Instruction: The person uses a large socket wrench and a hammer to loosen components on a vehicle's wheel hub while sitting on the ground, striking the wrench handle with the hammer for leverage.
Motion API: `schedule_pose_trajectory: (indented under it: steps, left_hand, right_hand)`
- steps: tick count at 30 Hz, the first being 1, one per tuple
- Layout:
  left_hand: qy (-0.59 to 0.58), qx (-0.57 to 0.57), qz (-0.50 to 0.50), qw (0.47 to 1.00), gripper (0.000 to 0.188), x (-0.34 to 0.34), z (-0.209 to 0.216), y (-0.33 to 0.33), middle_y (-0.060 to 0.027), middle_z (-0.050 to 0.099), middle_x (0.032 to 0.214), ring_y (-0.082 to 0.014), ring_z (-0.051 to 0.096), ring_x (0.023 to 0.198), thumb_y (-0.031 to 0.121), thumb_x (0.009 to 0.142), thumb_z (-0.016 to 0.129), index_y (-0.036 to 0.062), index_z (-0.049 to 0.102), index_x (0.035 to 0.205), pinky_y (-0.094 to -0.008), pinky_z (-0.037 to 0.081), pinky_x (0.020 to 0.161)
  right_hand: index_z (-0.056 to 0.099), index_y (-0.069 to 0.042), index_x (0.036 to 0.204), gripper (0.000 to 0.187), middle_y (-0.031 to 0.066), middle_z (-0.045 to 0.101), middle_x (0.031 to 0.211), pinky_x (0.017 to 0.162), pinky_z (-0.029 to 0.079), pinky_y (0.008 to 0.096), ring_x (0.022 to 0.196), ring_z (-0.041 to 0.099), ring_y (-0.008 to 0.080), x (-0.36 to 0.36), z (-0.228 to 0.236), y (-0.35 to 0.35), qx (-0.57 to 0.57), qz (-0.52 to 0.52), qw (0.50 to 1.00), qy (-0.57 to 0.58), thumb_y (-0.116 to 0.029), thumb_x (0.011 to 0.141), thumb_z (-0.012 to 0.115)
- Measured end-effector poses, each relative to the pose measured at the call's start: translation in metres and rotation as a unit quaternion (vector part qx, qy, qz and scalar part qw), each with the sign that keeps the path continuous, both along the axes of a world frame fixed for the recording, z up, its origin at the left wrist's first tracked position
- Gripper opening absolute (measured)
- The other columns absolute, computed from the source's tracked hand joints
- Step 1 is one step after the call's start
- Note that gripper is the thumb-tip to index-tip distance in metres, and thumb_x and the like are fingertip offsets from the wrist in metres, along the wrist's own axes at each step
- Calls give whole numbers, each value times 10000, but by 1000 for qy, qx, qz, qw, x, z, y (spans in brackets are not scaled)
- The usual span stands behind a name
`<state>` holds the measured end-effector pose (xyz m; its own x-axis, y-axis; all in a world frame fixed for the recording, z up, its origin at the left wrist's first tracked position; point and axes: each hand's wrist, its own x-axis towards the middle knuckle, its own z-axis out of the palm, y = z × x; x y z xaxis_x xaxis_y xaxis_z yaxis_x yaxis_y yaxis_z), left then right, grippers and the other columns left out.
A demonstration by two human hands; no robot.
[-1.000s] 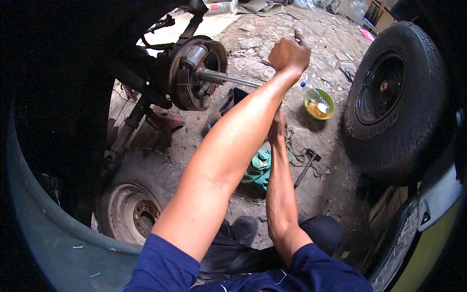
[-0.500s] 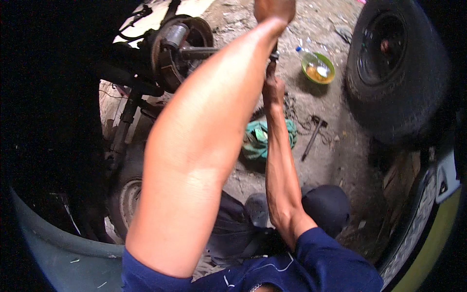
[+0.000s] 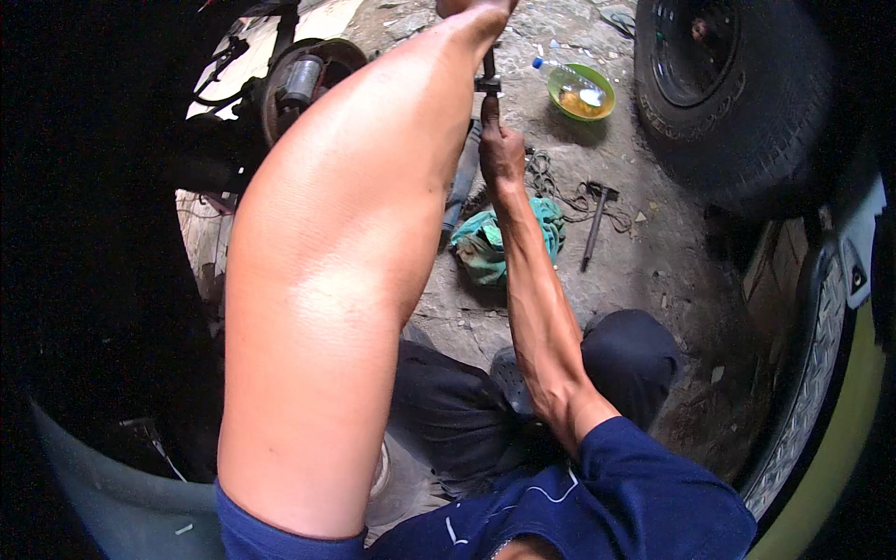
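Observation:
My right hand [image 3: 502, 154] is closed round the lower part of a dark metal tool [image 3: 488, 85], which stands out above the thumb and has a short crosspiece. My left hand [image 3: 474, 7] is farther out, at the upper edge. Most of it is cut off and its fingers are hidden. The tool's shaft runs up toward the left wrist; whether the left hand holds it does not show. My bare left forearm covers much of the middle. Beyond that arm, on the left, sits an exposed wheel hub assembly [image 3: 300, 80] with a silver cylinder, partly hidden.
A green bowl [image 3: 597, 110] holds yellowish liquid and a clear bottle [image 3: 566, 78] with a blue cap. A hammer-like tool [image 3: 597, 224], a chain [image 3: 544, 177] and a teal cloth [image 3: 481, 259] lie on the ground. A large tyre [image 3: 737, 140] stands at the right.
The view has shifted, so the ground things appear farther up and left. My right hand keeps its grip on the tool. More of my left hand has passed out of the picture.

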<state>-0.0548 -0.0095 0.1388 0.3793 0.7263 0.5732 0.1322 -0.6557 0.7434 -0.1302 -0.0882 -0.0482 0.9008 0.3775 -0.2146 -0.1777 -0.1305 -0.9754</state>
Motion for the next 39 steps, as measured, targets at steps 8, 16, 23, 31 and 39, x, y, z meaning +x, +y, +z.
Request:
schedule_pose_trajectory:
  steps: [8, 16, 23, 31, 39]
  left_hand:
    - [63, -11, 33, 997, 530, 17, -1, 17, -286, 639, 981, -422, 623, 974, 416, 899, 402, -41, 661, 971, -459, 482, 858]
    - [189, -99, 91, 973, 637, 24, 2, 32, -304, 634, 992, -417, 626, 994, 478, 890, 390, -96, 665, 924, -450, 476, 897]
    - [145, -35, -26, 989, 557, -40, -37, -14, -210, 665, 887, -375, 631, 904, 582, 836, 552, 36, 639, 899, -462, 466, 811]
    - [-225, -460, 13, 859, 500, -110, -114, -11, -83, 520, 1110, -206, 506, 1051, 376, 888, 634, 23, 436, 1182, -396, 430, 883]
    - [-341, -482, -48, 806, 198, -102, -132, 13, -60, 557, 817, -218, 646, 704, 246, 979, 477, 61, 427, 1028, -338, 548, 599]
  right_hand:
    - [652, 62, 760, 883, 267, 616, 725, 720, 444, 456, 760, 600, 408, -6, 40, -23, -26, 38, 999, 16, -755, 847, 329]
    - [500, -63, 501, 820, 39, 433, 490, 469, 285, 384, 476, 391, 189, -6, 34, 1, -1, 85, 996, -15, -760, 869, 271]
    - [528, -109, 930, 546, -75, 379, 594, 402, 245, 206, 444, 332, 47, 10, 16, -24, 228, 154, 947, 168, -649, 892, 455]
    - [500, -96, 1011, 394, -7, 511, 709, 406, 334, 193, 488, 425, 49, 25, 26, -24, 299, 192, 924, 140, -476, 923, 558]
    - [556, -7, 1170, 519, 24, 559, 660, 434, 391, 215, 492, 492, 90, 43, 41, -16, 297, 271, 898, 180, -470, 939, 513]
